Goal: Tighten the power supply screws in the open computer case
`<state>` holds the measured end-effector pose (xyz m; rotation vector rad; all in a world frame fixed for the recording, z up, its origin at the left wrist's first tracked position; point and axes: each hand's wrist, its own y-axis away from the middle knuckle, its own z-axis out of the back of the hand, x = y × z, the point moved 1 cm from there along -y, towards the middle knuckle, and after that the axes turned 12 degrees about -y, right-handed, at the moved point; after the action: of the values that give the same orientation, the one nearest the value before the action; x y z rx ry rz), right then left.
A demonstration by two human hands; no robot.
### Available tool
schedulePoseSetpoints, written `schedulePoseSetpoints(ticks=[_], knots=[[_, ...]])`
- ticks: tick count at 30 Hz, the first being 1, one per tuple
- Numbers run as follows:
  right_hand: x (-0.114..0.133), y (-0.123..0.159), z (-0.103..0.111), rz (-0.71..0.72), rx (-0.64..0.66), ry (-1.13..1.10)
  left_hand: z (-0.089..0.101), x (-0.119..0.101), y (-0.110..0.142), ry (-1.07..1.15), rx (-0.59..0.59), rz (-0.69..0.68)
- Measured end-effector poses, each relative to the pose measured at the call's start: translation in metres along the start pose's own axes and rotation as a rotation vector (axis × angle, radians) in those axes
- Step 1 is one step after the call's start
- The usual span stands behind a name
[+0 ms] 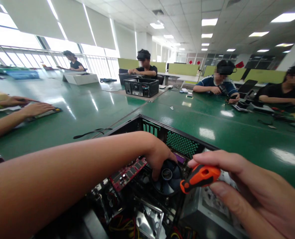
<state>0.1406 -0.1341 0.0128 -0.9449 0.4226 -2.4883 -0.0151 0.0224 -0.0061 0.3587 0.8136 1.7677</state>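
In front of me an opened black computer case point(147, 120) lies on the table. My left hand point(158, 152) reaches across it and grips the rim of a round black cooling fan point(166, 174), thumb and fingers on its upper left side. My right hand point(239, 179) holds an orange and black screwdriver handle point(199, 177) between thumb and fingers, just right of the fan; its shaft cannot be made out. A red circuit board point(129, 174) stands left of the fan. Below lie a silver metal bracket point(149, 220) and coloured wires. A grey metal box point(199, 212) sits under my right hand.
A black cable point(91, 132) lies beyond the case. Another computer case point(141, 88) stands farther off, with a person behind it. Other people sit along the green table point(182, 116). A co-worker's hands point(35, 108) rest on a flat item at left.
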Motion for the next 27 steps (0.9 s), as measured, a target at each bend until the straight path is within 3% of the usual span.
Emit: schedulePoseSetpoints(ticks=[6, 23, 27], knots=[[0.0018, -0.0024, -0.0045, -0.015, 0.085, -0.003, -0.002, 0.0013, -0.0004, 0.0, -0.002, -0.016], [0.0081, -0.0007, -0.0023, 0.085, 0.036, 0.014, 0.0015, -0.0014, 0.0021, -0.05, -0.011, 0.03], [0.0073, -0.0008, -0.0007, 0.042, 0.077, -0.053, 0.0032, -0.0037, 0.0037, -0.033, -0.006, 0.032]])
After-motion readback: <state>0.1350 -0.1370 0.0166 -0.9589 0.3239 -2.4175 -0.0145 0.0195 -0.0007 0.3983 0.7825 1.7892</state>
